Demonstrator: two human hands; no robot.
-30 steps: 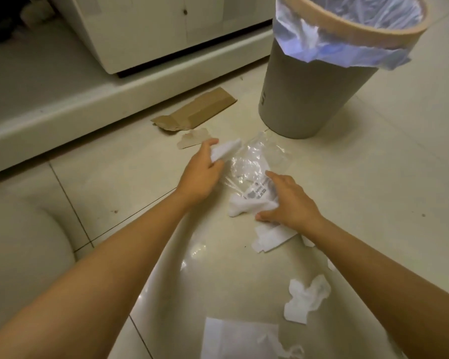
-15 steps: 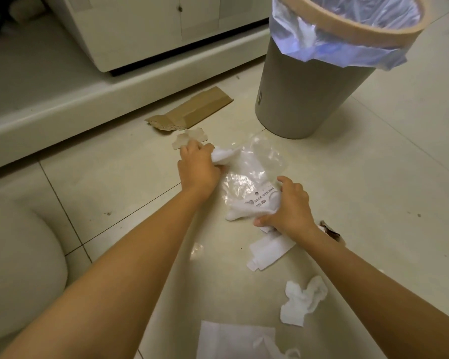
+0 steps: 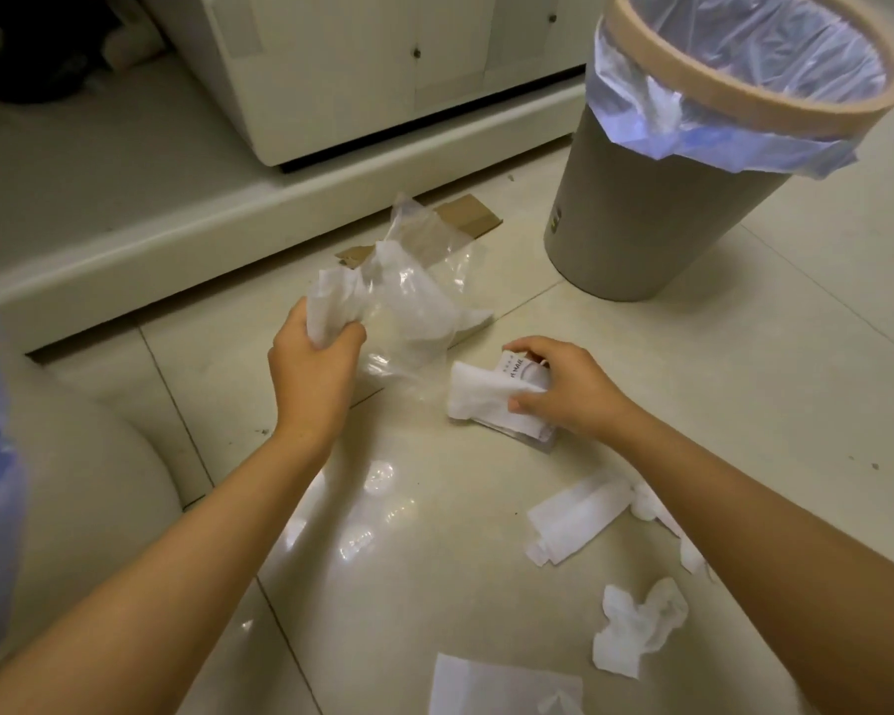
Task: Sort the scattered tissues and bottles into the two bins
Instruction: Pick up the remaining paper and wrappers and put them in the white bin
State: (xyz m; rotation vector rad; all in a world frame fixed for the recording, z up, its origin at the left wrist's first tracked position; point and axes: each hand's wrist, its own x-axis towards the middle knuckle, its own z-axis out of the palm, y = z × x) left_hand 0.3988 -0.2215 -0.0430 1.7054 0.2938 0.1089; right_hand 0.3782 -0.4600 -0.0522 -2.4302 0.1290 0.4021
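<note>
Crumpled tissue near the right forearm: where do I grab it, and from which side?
Pinch the crumpled tissue at its raised, bunched middle, coming straight down from above. It lies loose on the floor, apart from the other scraps, with upstanding folds that fingers can likely close on.

A: Where does everything sit on the floor point(image 3: 744, 384)?

B: The bin point(image 3: 656, 209) stands far right. A cabinet point(image 3: 362, 69) runs along the far side on a raised step point(image 3: 228, 219), with cardboard point(image 3: 468, 219) lying just before the step.

A: And the hands?

B: Mid-scene. The left hand point(image 3: 313, 369) grips a tissue point(image 3: 331, 301) and plastic wrap point(image 3: 414, 296) together, in front of the cardboard. The right hand point(image 3: 569, 389), to its right, pinches a tissue bundle point(image 3: 491, 397). Nearer and right lie a flat tissue point(image 3: 574, 518) and a crumpled tissue point(image 3: 638, 627); a paper sheet point(image 3: 501, 688) is at the near edge
</note>
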